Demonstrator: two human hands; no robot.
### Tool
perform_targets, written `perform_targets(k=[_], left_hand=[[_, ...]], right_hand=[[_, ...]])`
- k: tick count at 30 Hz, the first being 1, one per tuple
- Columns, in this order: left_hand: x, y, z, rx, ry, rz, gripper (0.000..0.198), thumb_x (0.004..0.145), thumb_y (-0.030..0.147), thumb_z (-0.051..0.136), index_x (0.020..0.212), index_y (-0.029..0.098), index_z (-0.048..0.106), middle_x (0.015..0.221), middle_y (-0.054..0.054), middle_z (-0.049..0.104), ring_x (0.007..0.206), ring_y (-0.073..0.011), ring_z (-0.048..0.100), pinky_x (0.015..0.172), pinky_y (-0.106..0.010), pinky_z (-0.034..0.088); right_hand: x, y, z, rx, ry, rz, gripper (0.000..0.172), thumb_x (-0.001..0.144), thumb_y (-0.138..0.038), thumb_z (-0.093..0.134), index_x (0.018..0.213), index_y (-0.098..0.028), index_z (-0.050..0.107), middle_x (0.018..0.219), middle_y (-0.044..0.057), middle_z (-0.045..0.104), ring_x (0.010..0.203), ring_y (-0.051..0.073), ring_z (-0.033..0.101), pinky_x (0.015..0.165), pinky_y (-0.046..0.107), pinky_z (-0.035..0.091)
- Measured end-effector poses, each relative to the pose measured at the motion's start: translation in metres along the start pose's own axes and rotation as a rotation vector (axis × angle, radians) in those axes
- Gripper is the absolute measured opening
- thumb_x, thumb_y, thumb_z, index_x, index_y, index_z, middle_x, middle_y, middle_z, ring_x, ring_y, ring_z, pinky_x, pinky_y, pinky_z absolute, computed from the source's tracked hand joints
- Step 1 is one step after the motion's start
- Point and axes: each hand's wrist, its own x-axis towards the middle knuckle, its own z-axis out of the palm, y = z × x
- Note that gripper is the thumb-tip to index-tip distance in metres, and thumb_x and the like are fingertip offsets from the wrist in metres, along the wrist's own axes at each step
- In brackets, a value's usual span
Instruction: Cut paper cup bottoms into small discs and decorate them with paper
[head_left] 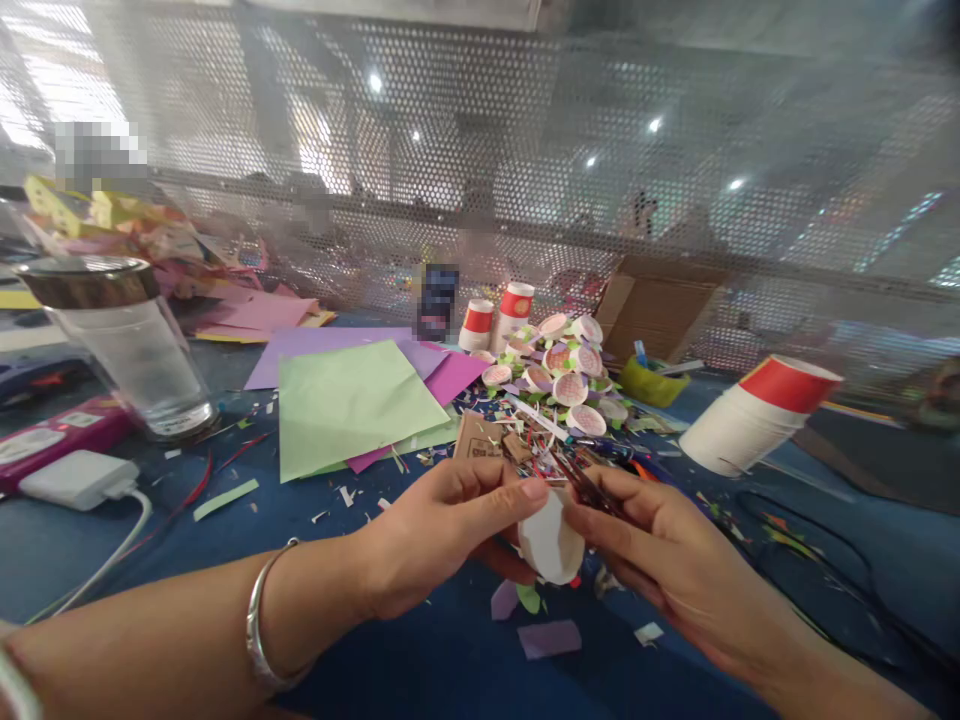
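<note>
My left hand [442,525] pinches a small white paper cup [551,545] between thumb and fingers, low in the middle of the view. My right hand [645,530] is closed on the cup's other side and grips thin dark red strips [585,480] against it. A silver bangle [262,625] circles my left wrist. Just beyond my hands lies a pile of decorated paper cups [566,370] with green and purple paper bits.
Green [345,400] and purple paper sheets [315,345] lie on the blue table. A lidded glass jar [127,345] and white charger [79,478] stand left. A stack of red-and-white cups [757,412] lies right. Cardboard [660,300] leans on the perforated screen [480,150].
</note>
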Motion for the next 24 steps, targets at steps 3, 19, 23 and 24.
perform_targets(k=[3, 19, 23, 24], left_hand=[[-0.001, 0.001, -0.002, 0.005, -0.027, -0.039, 0.043, 0.080, 0.051, 0.079, 0.081, 0.013, 0.061, 0.079, -0.005, 0.069, 0.074, -0.0127, 0.068, 0.065, -0.023, 0.057], [0.002, -0.002, -0.001, -0.179, 0.045, -0.149, 0.049, 0.080, 0.055, 0.077, 0.094, 0.016, 0.052, 0.079, -0.006, 0.068, 0.071, -0.0138, 0.069, 0.066, -0.026, 0.060], [0.004, -0.005, -0.002, -0.274, 0.002, -0.162, 0.040, 0.082, 0.045, 0.078, 0.094, 0.016, 0.053, 0.080, -0.006, 0.069, 0.070, -0.0129, 0.070, 0.070, -0.026, 0.061], [0.004, -0.005, -0.002, -0.293, -0.001, -0.151, 0.038, 0.082, 0.041, 0.079, 0.093, 0.016, 0.053, 0.080, -0.006, 0.069, 0.070, -0.0131, 0.071, 0.070, -0.026, 0.061]], right_hand=[[0.003, -0.001, 0.001, -0.004, -0.015, 0.025, 0.032, 0.086, -0.049, 0.076, 0.092, -0.019, 0.066, 0.074, -0.002, 0.054, 0.054, 0.007, 0.041, 0.044, 0.019, 0.029], [0.020, -0.011, 0.013, -0.204, 0.044, -0.144, 0.026, 0.084, -0.044, 0.076, 0.085, -0.020, 0.067, 0.073, 0.000, 0.066, 0.066, 0.013, 0.061, 0.058, 0.021, 0.049], [0.020, -0.010, 0.013, -0.233, 0.058, -0.201, 0.023, 0.086, -0.042, 0.075, 0.085, -0.020, 0.068, 0.074, 0.000, 0.065, 0.065, 0.012, 0.063, 0.056, 0.019, 0.050], [0.020, -0.010, 0.013, -0.239, 0.060, -0.214, 0.024, 0.086, -0.042, 0.075, 0.085, -0.020, 0.067, 0.073, 0.000, 0.065, 0.063, 0.011, 0.062, 0.056, 0.019, 0.050]])
